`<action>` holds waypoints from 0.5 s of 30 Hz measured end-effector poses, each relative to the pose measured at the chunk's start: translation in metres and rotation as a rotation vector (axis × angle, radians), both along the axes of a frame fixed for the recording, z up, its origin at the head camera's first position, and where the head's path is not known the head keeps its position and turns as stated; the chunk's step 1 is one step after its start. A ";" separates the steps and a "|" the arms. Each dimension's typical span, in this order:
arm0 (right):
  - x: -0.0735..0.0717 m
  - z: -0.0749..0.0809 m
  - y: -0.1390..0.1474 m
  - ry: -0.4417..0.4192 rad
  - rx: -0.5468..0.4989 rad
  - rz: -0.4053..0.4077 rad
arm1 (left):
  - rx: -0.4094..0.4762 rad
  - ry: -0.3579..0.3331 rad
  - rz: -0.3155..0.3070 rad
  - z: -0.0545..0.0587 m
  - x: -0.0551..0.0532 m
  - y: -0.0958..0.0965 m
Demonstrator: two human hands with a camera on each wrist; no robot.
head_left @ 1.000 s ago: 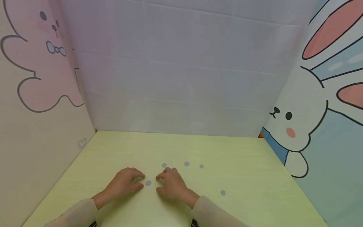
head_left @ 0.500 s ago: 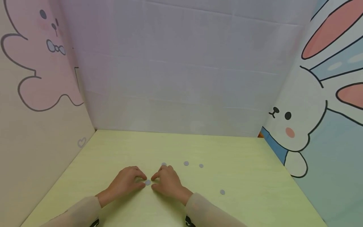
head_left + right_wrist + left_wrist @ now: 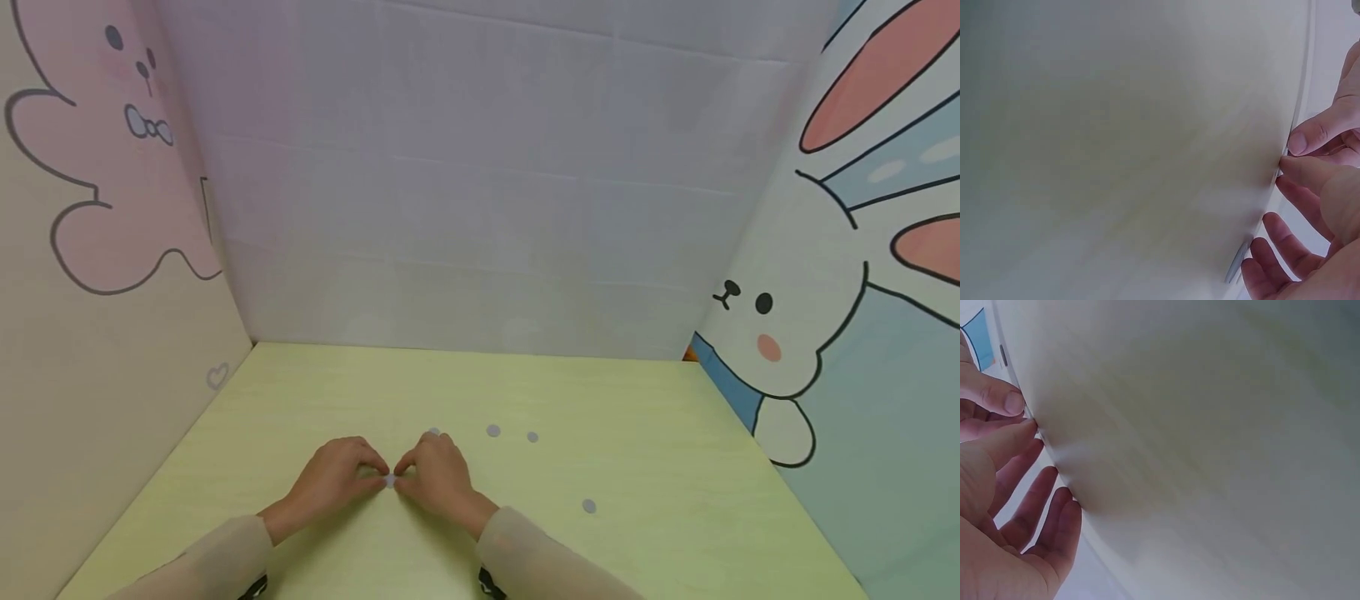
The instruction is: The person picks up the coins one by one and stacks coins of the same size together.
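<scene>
Both hands meet over one small round silver-grey coin [image 3: 390, 481] lying on the pale yellow-green table. From its left side my left hand [image 3: 336, 477] pinches it between thumb and forefinger. My right hand [image 3: 441, 475] pinches at the right side in the same way, and the fingers cover much of the coin. In the left wrist view the left hand's thumb [image 3: 1013, 439] and forefinger tips nearly meet at the tabletop. The right wrist view shows a sliver of grey between the right thumb [image 3: 1304, 167] and forefinger.
A partly hidden coin [image 3: 434, 432] lies just beyond the right hand. Farther right are another coin [image 3: 493, 431], a smaller coin [image 3: 532, 437] and a nearer coin [image 3: 589, 506]. A white curtain [image 3: 480, 208] closes off the table's [image 3: 637, 433] back; rabbit-printed cloth [image 3: 795, 333] hangs at right.
The right hand has moved left, and the left hand slightly right, until their fingertips closed in on the coin between them. The other coins have stayed in place.
</scene>
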State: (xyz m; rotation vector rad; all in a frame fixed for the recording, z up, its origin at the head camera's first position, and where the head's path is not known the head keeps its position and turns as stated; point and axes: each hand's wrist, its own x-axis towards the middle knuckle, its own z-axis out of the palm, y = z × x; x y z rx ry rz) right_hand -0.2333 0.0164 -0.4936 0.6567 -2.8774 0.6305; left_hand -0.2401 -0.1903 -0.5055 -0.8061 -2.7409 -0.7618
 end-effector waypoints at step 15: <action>-0.005 0.000 -0.014 0.031 0.033 -0.026 | 0.004 -0.011 0.027 0.002 -0.004 -0.004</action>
